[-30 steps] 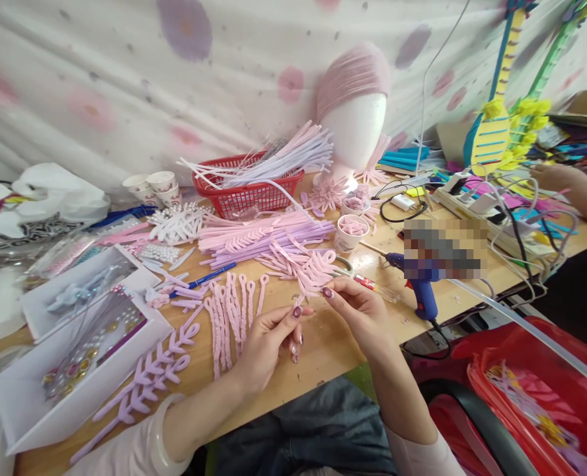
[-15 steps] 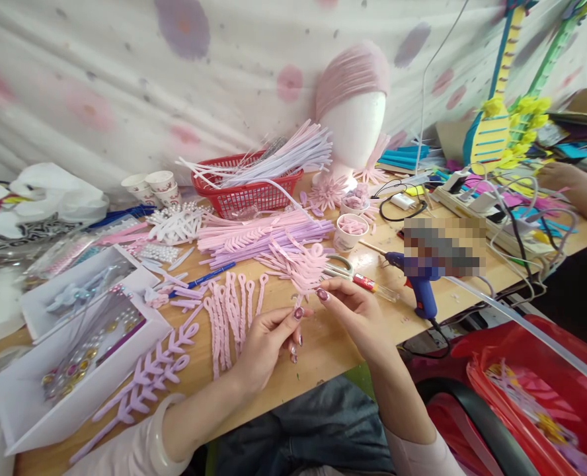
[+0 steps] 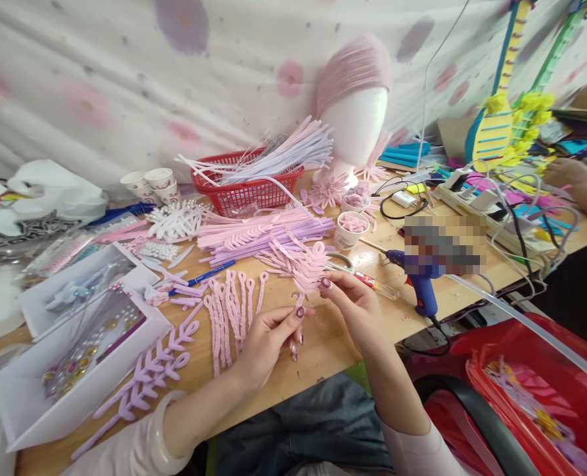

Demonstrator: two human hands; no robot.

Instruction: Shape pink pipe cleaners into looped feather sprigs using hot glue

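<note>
Over the head camera I am observing the left hand [image 3: 268, 337] pinching, thumb against fingers, the lower end of a pale-pink, fuzzy, leaf-ribbed sprig [image 3: 309, 270]. The right hand [image 3: 355, 304] is staying partly curled at the sprig's lower right edge; I cannot tell whether its fingertips are gripping. The sprig is extending just beyond both hands. I am counting, left to right: two white open-topped boxes [image 3: 60, 416], two lilac fuzzy sprigs [image 3: 137, 394], one red plastic basket [image 3: 246, 197], one blue glue gun [image 3: 422, 287].
</note>
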